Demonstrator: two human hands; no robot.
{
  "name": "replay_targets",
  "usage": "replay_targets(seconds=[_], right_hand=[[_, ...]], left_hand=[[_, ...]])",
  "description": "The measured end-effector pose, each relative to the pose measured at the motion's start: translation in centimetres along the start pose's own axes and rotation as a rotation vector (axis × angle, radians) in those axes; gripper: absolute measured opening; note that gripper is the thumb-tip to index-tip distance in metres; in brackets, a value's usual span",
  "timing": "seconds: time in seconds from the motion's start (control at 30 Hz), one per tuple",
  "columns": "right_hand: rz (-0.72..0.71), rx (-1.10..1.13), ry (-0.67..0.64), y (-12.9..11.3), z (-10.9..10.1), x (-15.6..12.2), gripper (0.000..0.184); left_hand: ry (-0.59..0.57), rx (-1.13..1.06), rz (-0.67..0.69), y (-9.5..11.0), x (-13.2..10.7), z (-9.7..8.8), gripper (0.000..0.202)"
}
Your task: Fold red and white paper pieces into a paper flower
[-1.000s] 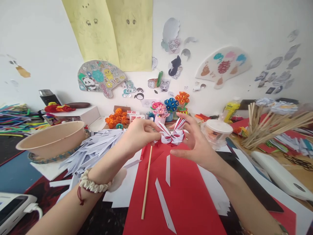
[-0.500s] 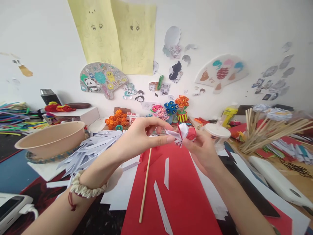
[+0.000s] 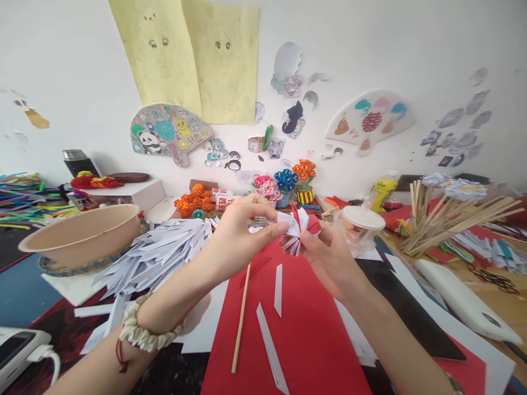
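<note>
Both hands hold a red and white folded paper flower (image 3: pixel 297 229) above a red sheet of paper (image 3: pixel 302 329). My left hand (image 3: pixel 242 227), with a cream scrunchie (image 3: pixel 144 328) on its wrist, pinches a white petal between thumb and fingers. From the other side my right hand (image 3: pixel 331 252) grips the flower, its thumb pressed on the folds. On the red sheet lie a thin wooden stick (image 3: pixel 241 323) and two folded white paper strips, one short (image 3: pixel 279 291) and one longer (image 3: pixel 270 348).
A heap of white paper strips (image 3: pixel 160 249) and a beige basin (image 3: pixel 82 236) lie to the left. On the right are a lidded plastic tub (image 3: pixel 362 218), bundled wooden sticks (image 3: pixel 444 216) and a white power bank (image 3: pixel 465 302). Small craft flowers (image 3: pixel 286 181) stand by the wall.
The paper flower has turned, so more of its layered folded edges show underneath. Both hands have shifted slightly left and down in the picture, keeping their grip.
</note>
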State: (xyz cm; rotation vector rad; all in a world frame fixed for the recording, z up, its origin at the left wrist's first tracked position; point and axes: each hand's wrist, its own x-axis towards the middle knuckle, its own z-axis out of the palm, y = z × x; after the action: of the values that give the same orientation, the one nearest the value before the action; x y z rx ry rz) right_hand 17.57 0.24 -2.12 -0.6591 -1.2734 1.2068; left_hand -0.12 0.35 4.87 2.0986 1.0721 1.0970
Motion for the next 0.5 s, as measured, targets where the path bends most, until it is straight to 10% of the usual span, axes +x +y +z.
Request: replay_targets(seconds=[0.5], right_hand=[[-0.003,0.207,-0.011,0.0,0.9,-0.1,0.027]], left_hand=[[0.176,-0.303,0.011,-0.4,-0.5,1.6,0.008]])
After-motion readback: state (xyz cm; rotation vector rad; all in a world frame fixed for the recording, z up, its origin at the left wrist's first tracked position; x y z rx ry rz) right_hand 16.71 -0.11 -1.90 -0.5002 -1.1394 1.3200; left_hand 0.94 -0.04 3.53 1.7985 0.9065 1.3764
